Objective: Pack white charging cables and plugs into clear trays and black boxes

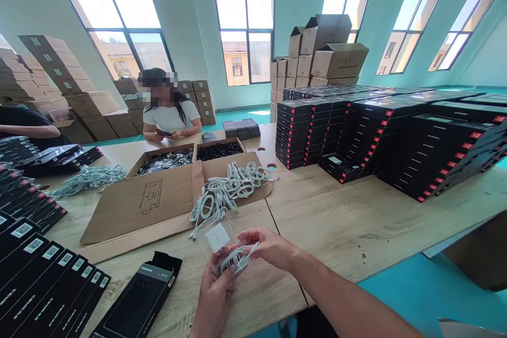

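Observation:
A coiled white cable (241, 260) is in my hands above the front edge of the table. My left hand (216, 286) is closed around the coil from below, thumb on top. Fingers of my right hand (271, 247) pinch the coil's right side. Just behind the coil, a white card or packet (217, 236) shows in a clear plastic bag, close to my left fingertips; whether the bag also surrounds the cable I cannot tell. Past my hands lies a tangled pile of white cables (227, 187) on a cardboard flap. To the left, a black box (138, 296) lies with its end flap up.
Black boxes stand in tall stacks (328, 127) at right and in leaning rows (51, 274) at left. An open carton (148, 200) holds many small dark pieces. A person (170, 111) sits across the wooden table (340, 222); another person's arm (29, 128) shows far left.

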The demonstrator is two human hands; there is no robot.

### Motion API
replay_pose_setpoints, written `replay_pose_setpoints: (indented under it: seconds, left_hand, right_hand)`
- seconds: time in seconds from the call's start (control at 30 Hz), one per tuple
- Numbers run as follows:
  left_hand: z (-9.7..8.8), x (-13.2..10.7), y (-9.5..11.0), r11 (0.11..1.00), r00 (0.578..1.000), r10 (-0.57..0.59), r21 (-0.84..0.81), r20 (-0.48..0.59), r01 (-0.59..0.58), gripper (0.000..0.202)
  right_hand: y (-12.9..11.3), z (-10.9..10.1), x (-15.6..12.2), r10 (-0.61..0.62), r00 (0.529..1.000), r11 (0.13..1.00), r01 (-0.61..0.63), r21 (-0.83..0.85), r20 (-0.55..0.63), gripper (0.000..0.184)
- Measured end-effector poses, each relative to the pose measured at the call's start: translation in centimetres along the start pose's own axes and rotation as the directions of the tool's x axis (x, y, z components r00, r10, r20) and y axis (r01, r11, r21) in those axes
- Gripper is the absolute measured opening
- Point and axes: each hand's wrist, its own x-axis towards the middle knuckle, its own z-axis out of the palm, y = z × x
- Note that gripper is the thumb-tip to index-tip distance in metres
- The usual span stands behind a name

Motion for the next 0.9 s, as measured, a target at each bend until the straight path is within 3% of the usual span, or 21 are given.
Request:
replay_pose_setpoints:
  seconds: [0.17, 0.4, 0.63, 0.83, 0.9]
  left_hand:
    - [-0.2, 0.3, -0.3, 1.000, 1.000, -0.008, 0.017, 0.003, 0.008, 0.048]
    - [-0.1, 0.9, -0.2, 0.999, 0.999, -0.001, -0.049, -0.038, 0.000, 0.045]
    - [0.1, 0.8, -0.2, 1.000, 0.999, -0.018, 0.011, -0.047, 0.018, 0.050]
    - [-0.1, 1.2, 2.3, 0.991, 0.991, -0.124, 0.062, 0.046, 0.121, 0.047]
    - [0.1, 1.3, 2.7, 0.994, 0.994, -0.110, -0.011, 0.026, 0.110, 0.050]
  right_hand:
    - [1.1, 0.8, 0.6, -0.100, 0.990, 0.980, 0.081, -0.181, -0.103, 0.023]
    - [2.1, 1.0, 0.8, -0.223, 0.963, 0.941, 0.172, -0.290, -0.154, 0.013]
    - [2.7, 1.1, 0.5, -0.173, 0.971, 0.964, 0.133, -0.232, -0.163, 0.027]
    - [1.9, 1.1, 0.0, -0.077, 0.997, 0.987, 0.079, -0.138, 0.025, 0.035]
    - [1.9, 1.3, -0.1, -0.111, 0.994, 0.985, 0.107, -0.138, -0.022, 0.042]
